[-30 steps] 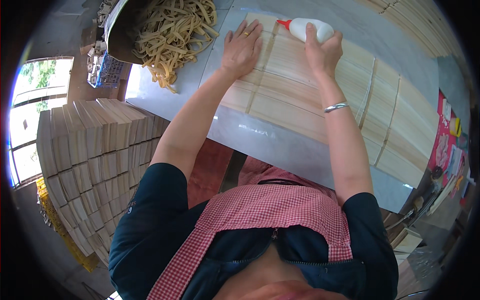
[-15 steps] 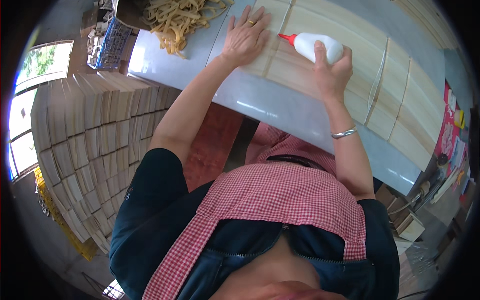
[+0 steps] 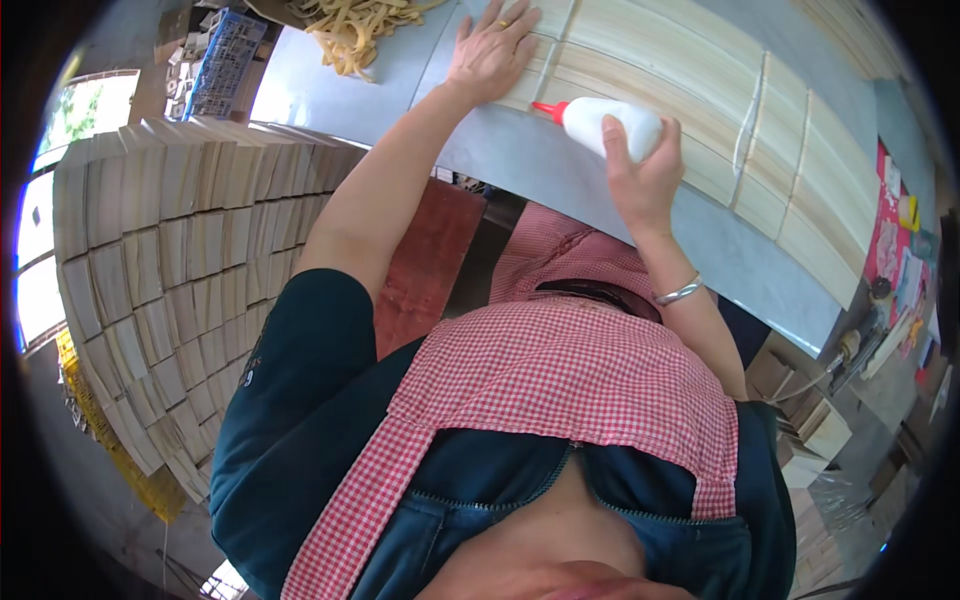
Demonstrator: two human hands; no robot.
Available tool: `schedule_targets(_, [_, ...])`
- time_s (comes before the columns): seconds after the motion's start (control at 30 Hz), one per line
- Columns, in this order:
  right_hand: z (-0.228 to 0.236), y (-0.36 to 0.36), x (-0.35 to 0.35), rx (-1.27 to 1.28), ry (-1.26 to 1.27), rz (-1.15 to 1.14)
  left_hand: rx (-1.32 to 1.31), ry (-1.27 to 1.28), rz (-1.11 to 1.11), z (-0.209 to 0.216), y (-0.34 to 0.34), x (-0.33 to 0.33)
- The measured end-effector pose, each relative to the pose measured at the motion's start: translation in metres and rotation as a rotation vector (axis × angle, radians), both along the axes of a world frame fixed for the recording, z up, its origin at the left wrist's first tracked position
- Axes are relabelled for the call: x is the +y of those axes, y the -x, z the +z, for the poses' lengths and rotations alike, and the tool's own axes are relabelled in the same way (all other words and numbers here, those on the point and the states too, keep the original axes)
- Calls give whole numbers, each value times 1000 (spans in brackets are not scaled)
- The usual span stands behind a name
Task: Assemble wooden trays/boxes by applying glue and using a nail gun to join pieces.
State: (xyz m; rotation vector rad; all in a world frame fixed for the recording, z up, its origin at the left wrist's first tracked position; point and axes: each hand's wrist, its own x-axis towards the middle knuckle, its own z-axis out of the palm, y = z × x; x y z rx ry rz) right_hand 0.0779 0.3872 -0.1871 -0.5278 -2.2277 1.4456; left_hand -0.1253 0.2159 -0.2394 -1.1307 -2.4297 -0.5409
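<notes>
My right hand is wrapped round a white glue bottle with a red nozzle. The bottle lies tilted in the hand, its tip pointing left and down at the near edge of a thin wooden board. Several such pale boards lie side by side across the table. White lines run along some of the joints between them. My left hand rests flat, fingers spread, on the leftmost board, left of the nozzle. Whether the tip touches the wood I cannot tell.
A heap of tan strip-like bands lies at the far left of the grey table. Stacked wooden pieces rise left of me, near a blue crate. Tools and small items crowd the right side.
My right hand has brought the bottle toward me and slightly left, so its nozzle is now at the boards' near edge. My left hand stays flat on the board. The view has shifted a little.
</notes>
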Motion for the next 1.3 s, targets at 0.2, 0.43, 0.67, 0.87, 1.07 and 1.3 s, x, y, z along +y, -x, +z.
schedule_targets(0.2, [-3, -12, 15, -51, 275, 49, -237, 233, 234, -4, 0, 6])
schedule_targets(0.43, [33, -26, 133, 237, 467, -344, -210, 294, 210, 9, -11, 14])
schedule_targets(0.67, [-2, 10, 240, 103, 73, -566, -53, 454, -16, 38, -86, 102])
schedule_targets(0.87, [0, 26, 243, 2, -112, -561, -229, 447, -245, 44, -124, 125])
schedule_targets(1.07, [2, -20, 220, -38, -133, -550, -221, 441, -238, 38, -127, 124])
schedule_targets(1.3, [8, -114, 171, -75, -168, -504, -211, 438, -210, 31, -125, 126])
